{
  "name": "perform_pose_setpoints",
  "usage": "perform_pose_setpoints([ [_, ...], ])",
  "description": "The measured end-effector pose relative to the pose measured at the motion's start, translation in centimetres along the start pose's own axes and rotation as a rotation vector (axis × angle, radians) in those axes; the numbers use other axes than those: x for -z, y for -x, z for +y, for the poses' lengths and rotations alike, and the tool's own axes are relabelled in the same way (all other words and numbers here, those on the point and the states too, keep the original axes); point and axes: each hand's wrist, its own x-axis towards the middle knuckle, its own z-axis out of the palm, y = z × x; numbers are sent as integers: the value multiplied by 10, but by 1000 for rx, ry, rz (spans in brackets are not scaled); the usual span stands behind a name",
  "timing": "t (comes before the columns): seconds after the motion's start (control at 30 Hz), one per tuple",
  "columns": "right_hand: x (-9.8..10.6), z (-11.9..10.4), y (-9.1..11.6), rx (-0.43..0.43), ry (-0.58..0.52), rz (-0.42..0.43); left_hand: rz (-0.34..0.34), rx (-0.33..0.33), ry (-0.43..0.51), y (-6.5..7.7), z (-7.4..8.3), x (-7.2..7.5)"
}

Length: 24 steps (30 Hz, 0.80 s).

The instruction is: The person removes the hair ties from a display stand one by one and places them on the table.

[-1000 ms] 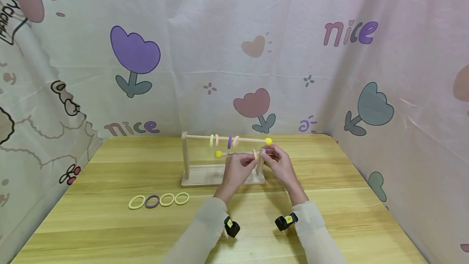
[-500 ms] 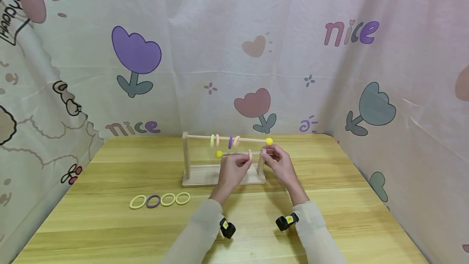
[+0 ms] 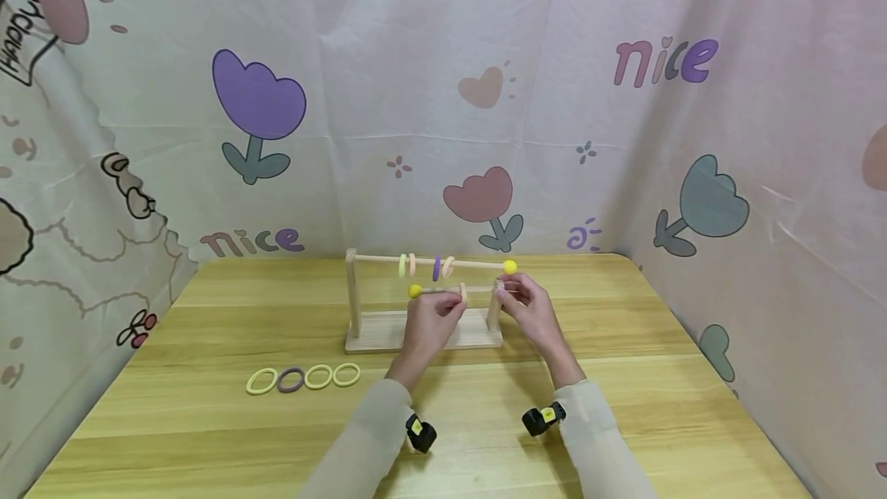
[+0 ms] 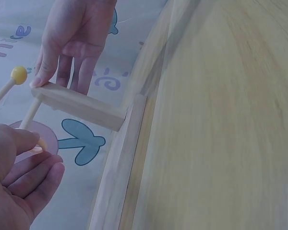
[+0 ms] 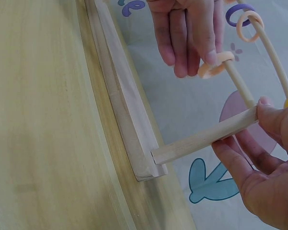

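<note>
A: Found what in the left-hand grip (image 3: 430, 323)?

B: Saw a peach ring (image 3: 463, 293) pinched there, thumb and index finger narrowed to its band. Spotted it around the lower dowel (image 5: 239, 84), between the short post (image 3: 494, 310) and a yellow end ball (image 3: 415, 291), apart from both.

A: Made out what on the right?

B: Saw the right-hand grip (image 3: 532, 313) closed on the upper end of that short post, between thumb and fingers.

A: Counted what on the upper dowel (image 3: 478, 265)?

B: Counted four rings around it. Going outward from the tall post (image 3: 354, 299), passed a yellow-green ring (image 3: 402, 266), a second peach ring (image 3: 412, 265), a purple ring (image 3: 436, 268) and a tilted third peach ring (image 3: 448, 267). Noticed another yellow ball (image 3: 510, 267) at the far end.

A: And found what lower down?

B: Saw the wooden base (image 3: 383, 331) flat on the counter (image 3: 208, 453), both posts upright on it. In front and to the left, noted a row lying flat: one yellow ring (image 3: 262, 393), one violet ring (image 3: 291, 391), two more yellow rings (image 3: 319, 387).

A: Noticed what behind?

B: Saw a printed cloth (image 3: 388, 60) with tulips and the word "nice".
</note>
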Motion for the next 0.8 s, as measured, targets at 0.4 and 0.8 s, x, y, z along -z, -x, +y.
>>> perform_pose_setpoints([
  [0.4,0,1,-1,3,-11,-3,10,8,13,3,-4,14],
  [0.8,0,-1,0,4,-6,-3,36,0,15,5,-10,24],
])
